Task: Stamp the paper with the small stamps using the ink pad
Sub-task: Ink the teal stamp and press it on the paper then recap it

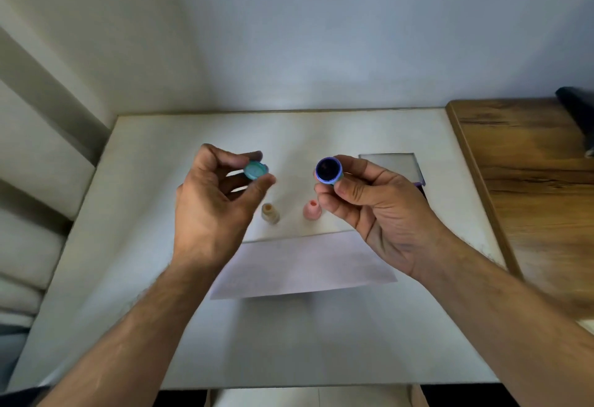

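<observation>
I have the blue stamp in my right hand, thumb and fingers curled round its barrel, and I've turned its dark, inked-looking face up toward me — I judge that's so I can check the face before pressing it anywhere. My left hand pinches the teal cap between thumb and fingertips, held off to the side and well apart from the stamp, which keeps it out of the way while the face is bare.

Both hands hover above the white tabletop. Below them the paper lies flat near my edge, close enough that I can bring the stamp straight down onto it. Beyond the paper stand two more small stamps, a tan one and a pink one, upright and apart from each other, waiting their turn.

Behind my right hand is a flat, pale rectangular case — probably the ink pad, though my fingers hide part of it and I can't tell whether it is open. No mark shows on the paper yet, so I'd say the stamping itself hasn't begun.
</observation>
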